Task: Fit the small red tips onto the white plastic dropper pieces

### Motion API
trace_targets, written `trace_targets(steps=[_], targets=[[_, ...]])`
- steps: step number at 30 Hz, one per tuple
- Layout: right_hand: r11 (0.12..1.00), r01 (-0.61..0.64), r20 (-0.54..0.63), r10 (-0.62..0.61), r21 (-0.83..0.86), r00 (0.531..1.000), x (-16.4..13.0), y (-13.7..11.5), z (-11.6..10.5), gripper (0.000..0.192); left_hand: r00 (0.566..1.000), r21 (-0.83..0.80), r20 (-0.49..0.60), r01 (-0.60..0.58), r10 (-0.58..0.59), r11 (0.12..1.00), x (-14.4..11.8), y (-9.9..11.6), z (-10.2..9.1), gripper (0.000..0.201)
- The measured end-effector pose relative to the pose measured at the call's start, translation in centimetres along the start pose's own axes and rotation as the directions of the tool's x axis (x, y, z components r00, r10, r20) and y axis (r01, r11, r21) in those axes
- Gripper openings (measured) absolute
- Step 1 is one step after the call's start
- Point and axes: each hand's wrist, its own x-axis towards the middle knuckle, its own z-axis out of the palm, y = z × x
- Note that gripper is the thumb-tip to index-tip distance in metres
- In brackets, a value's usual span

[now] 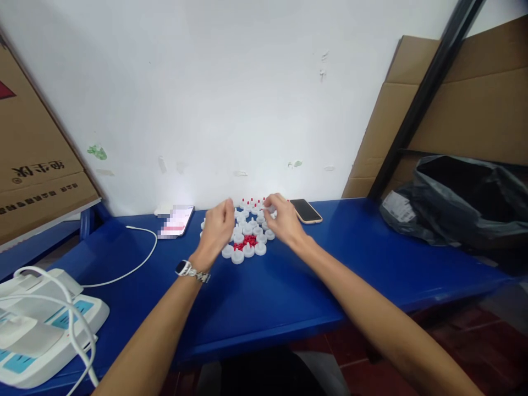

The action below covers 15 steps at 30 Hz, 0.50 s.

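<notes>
Several white plastic nozzle caps (237, 257) stand in a cluster on the blue table, around a small heap of red tips (249, 241). At the far side of the cluster, several caps carry a red tip (251, 200). My left hand (216, 230), with a watch on its wrist, is closed at the cluster's left edge; its fingertips are turned away, so anything in them is hidden. On the right side, my right hand (284, 219) has thumb and fingers curled together around a white cap (270, 208), partly covered by the fingers.
A lit phone (177, 221) lies left of the caps, and a dark-screened phone (306, 211) lies right. A white power strip (88, 313) with cables takes up the left front. A grey plastic bag (462, 203) sits at the right end. The wall (247, 99) rises behind the table (264, 308).
</notes>
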Motion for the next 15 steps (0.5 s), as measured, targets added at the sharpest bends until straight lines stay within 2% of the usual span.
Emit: trace_targets(steps=[1, 3, 5, 7, 11, 15], targets=[[0.998, -0.061, -0.034, 0.061, -0.002, 0.998, 0.1, 0.4, -0.2, 0.008, 1.000, -0.004, 0.002, -0.003, 0.003, 1.000, 0.1, -0.2, -0.3, 0.047], [0.985, -0.163, -0.045, 0.166, 0.064, 0.985, 0.2, 1.0, -0.2, 0.005, 0.986, 0.010, 0.129, -0.108, 0.105, 0.994, 0.2, -0.7, -0.5, 0.043], [0.964, -0.222, -0.008, 0.226, 0.146, 0.974, 0.3, 1.3, 0.3, 0.008, 0.927, 0.026, 0.287, -0.258, 0.240, 0.966, 0.0, -1.2, -0.1, 0.037], [0.957, -0.246, 0.006, 0.248, 0.152, 0.969, 0.3, 1.5, 1.0, 0.012, 0.872, 0.037, 0.379, -0.349, 0.310, 0.937, -0.2, -1.5, 0.4, 0.031], [0.969, -0.245, 0.021, 0.244, 0.018, 0.970, 0.9, 2.7, 2.0, 0.015, 0.854, 0.056, 0.442, -0.333, 0.275, 0.941, -0.5, -2.1, 1.0, 0.027], [0.972, -0.233, 0.197, 0.237, -0.042, 0.951, 2.6, 4.3, 3.1, 0.018, 0.870, 0.047, 0.438, -0.272, 0.225, 0.961, -0.1, -2.7, 0.7, 0.027]])
